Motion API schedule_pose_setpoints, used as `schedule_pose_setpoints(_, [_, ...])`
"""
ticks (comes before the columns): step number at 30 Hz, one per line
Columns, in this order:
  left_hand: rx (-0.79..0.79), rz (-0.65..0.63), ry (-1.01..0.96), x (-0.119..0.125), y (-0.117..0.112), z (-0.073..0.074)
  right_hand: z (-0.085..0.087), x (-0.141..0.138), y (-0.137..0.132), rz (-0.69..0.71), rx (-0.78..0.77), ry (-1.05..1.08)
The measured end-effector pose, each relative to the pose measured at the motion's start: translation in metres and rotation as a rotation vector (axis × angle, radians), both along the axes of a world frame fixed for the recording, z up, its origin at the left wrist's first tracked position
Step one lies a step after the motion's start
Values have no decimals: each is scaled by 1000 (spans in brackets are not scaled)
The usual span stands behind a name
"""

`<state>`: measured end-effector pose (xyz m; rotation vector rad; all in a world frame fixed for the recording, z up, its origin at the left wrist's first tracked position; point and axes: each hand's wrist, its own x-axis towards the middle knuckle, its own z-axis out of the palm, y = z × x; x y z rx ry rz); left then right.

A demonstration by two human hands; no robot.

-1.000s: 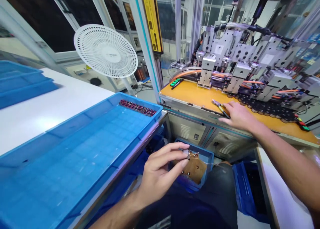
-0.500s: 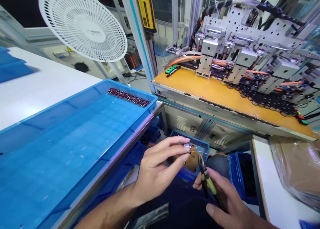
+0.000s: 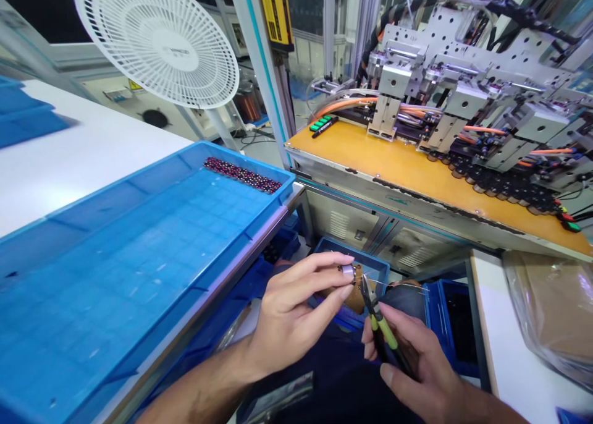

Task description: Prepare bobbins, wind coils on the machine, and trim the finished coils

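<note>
My left hand (image 3: pixel 294 309) pinches a small wound coil part (image 3: pixel 347 270) between thumb and fingers, thin wire leads sticking out to the right. My right hand (image 3: pixel 412 362) grips green-handled cutters (image 3: pixel 377 325), whose jaws sit right beside the part at the wire leads. Both hands are over my lap, above a small blue bin (image 3: pixel 377 269) holding brown scraps.
A large blue tray (image 3: pixel 139 238) lies at left with a row of dark red parts (image 3: pixel 243 175) along its far edge. A white fan (image 3: pixel 157 41) stands behind it. The orange-topped machine bench (image 3: pixel 407 170) with grey actuators fills the right. A plastic bag (image 3: pixel 546 313) lies on the white table.
A second ago my right hand picked the cutters off the orange bench; it has since brought them down, and the jaws have moved up to the part in my left hand.
</note>
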<state>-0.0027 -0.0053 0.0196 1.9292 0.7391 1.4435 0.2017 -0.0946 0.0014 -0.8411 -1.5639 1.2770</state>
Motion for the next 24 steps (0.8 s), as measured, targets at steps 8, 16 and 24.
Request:
schedule_pose_setpoints(8, [-4, -24, 11, 1, 2, -2, -1, -6, 4, -128, 26, -157])
schedule_pose_setpoints(16, [24, -167, -103, -2, 4, -12, 2, 13, -4, -138, -146, -110])
schedule_pose_setpoints(24, [-16, -171, -243, 3, -1, -19, 18, 14, -11, -38, -93, -3])
